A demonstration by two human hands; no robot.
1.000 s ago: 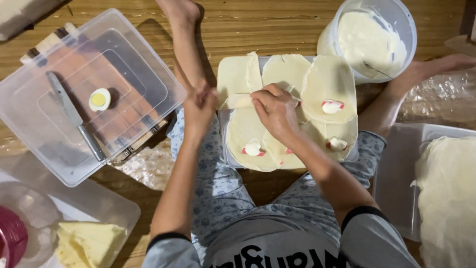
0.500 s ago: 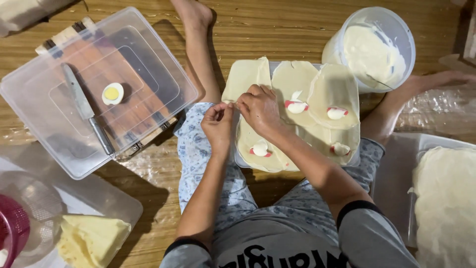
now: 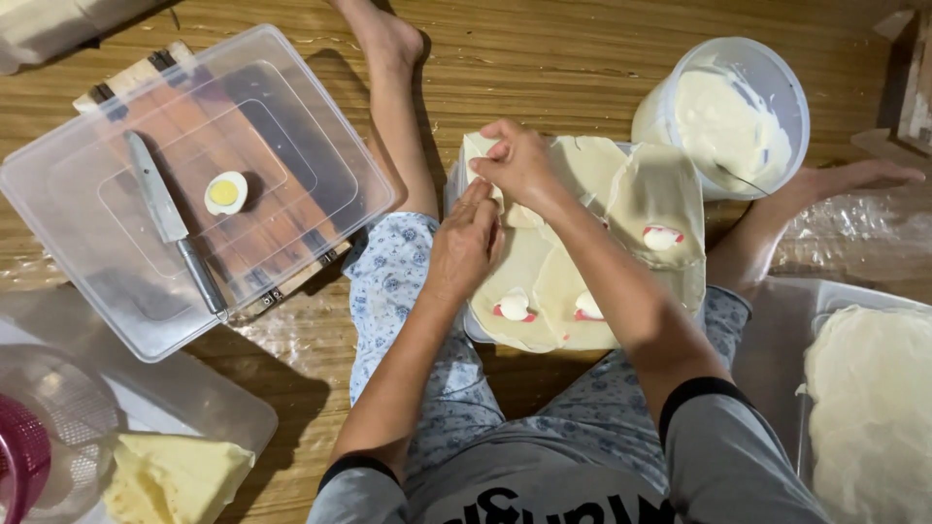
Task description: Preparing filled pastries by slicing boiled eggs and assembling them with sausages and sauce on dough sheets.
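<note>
both hands (image 3: 490, 209) shifted up-left, the wrapper's (image 3: 485, 160) folded edge inside their grip.

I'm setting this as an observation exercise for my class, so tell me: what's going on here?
A person sits on a wooden floor with a tray of thin pale wrappers between their legs. Both hands work one wrapper at the tray's far corner: the right hand pinches its edge, the left hand presses beside it. Other wrappers carry egg pieces with red filling. Nearby are a tub of white cream, and a knife and half egg on a clear lid.
</note>
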